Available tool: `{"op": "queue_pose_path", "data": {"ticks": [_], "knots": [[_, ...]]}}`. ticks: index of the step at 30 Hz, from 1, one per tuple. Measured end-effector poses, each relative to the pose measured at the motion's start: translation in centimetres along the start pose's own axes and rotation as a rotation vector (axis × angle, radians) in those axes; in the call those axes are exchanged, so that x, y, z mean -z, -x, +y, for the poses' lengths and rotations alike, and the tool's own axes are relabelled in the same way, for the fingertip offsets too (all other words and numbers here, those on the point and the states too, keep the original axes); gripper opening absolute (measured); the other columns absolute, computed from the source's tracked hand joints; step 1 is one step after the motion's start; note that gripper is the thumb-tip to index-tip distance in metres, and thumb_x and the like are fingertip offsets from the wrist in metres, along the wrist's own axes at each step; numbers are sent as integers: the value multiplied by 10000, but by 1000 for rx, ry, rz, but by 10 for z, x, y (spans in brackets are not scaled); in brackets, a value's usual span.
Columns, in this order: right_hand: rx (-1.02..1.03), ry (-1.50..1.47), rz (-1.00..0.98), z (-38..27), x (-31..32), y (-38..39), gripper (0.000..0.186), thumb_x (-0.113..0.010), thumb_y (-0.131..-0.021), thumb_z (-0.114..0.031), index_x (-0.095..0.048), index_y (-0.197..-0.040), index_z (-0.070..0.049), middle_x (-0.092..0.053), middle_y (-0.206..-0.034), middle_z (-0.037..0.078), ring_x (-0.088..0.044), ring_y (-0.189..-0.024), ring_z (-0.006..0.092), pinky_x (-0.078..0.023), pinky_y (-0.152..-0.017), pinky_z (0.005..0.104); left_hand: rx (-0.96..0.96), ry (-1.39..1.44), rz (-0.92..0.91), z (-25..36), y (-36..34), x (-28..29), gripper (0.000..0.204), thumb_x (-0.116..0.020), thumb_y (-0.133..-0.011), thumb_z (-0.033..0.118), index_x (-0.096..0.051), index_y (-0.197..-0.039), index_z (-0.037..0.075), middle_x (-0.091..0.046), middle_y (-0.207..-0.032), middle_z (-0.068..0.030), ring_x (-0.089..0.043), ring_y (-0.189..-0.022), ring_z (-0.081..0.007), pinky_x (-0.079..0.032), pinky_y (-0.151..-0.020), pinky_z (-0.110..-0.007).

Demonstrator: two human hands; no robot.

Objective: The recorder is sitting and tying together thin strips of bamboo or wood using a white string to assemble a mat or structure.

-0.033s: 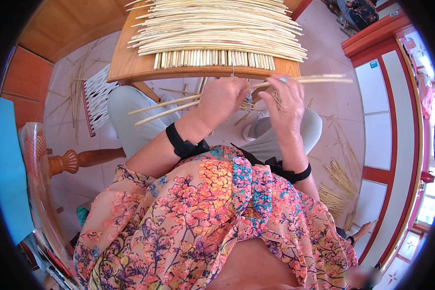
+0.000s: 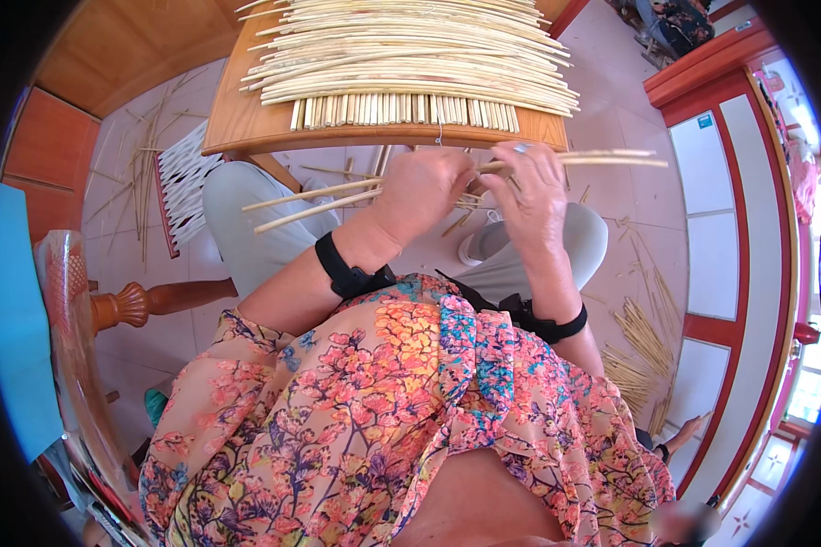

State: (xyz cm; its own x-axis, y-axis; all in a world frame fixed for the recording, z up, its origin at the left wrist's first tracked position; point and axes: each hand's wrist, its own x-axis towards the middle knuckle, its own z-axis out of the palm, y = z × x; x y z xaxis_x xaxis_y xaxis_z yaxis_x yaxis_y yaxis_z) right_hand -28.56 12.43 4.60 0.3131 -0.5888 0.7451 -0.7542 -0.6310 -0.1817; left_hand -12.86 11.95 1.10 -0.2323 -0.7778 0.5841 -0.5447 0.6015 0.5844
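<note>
Two thin straw-coloured sticks point(image 2: 315, 217) cross in front of me, their free ends showing beyond both hands. My left hand point(image 2: 424, 185) is closed round them, fingers bent and mostly turned from view. Beside it my right hand point(image 2: 534, 193), with a ring on one finger, curls its fingers over the same sticks. Just beyond both hands, many more sticks point(image 2: 410, 68) lie crosswise on a wooden table point(image 2: 223, 109). Under their near edge a row of short upright stick ends point(image 2: 401, 110) shows. A small wire hook point(image 2: 440, 132) hangs at the table's front edge.
Loose sticks point(image 2: 643, 333) lie on the tiled floor at the right, with scattered pieces point(image 2: 146, 173) at the left. A white slatted rack point(image 2: 184, 187) stands left of my knee. White-and-red cabinets point(image 2: 711, 201) line the right. Another person's hand point(image 2: 684, 433) shows at lower right.
My right hand has shifted slightly left toward my left hand. The sticks' right ends have dipped a little. The left hand stays almost in place.
</note>
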Motion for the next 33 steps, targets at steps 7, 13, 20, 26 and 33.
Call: {"op": "queue_pose_path", "data": {"ticks": [7, 13, 20, 26, 33], "knots": [[-73, -355, -171, -4, -12, -5, 148, -604, -648, 52, -561, -756, -40, -563, -739, 76, -533, -687, 255, -441, -622, 324, 24, 7, -53, -2, 1, 11, 123, -618, -747, 182, -627, -771, 61, -582, -669, -126, -565, -609, -301, -443, -528, -352], [94, -297, -135, -5, -23, -15, 155, -584, -650, 64, -520, -754, -32, -527, -690, 87, -520, -653, 264, -436, -586, 338, 155, 126, -126, -6, -4, 18, 130, -628, -736, 198, -637, -761, 70, -577, -668, -149, -555, -589, -313, -439, -528, -355], [-17, -375, 90, -24, 7, -63, 76, -550, -782, 28, -499, -787, -27, -549, -707, 75, -553, -591, 175, -454, -531, 281, -16, -65, -281, -23, 1, -1, 151, -574, -754, 240, -646, -729, 109, -589, -658, -132, -573, -624, -304, -451, -562, -403], [-586, -1391, -64, -14, 31, -75, 47, -441, -894, -74, -436, -891, -27, -564, -736, 106, -539, -574, 117, -451, -517, 211, 25, -117, -84, -37, -32, 14, 139, -548, -780, 235, -626, -775, 120, -595, -666, -92, -579, -646, -287, -451, -561, -403], [-91, -873, 265, -36, 119, -70, 113, -451, -898, -111, -451, -871, -1, -515, -691, 80, -378, -494, 55, -300, -408, 173, -91, -246, -105, -54, -58, 8, 157, -578, -774, 215, -648, -833, 87, -626, -759, -87, -588, -676, -267, -471, -597, -344]]}}
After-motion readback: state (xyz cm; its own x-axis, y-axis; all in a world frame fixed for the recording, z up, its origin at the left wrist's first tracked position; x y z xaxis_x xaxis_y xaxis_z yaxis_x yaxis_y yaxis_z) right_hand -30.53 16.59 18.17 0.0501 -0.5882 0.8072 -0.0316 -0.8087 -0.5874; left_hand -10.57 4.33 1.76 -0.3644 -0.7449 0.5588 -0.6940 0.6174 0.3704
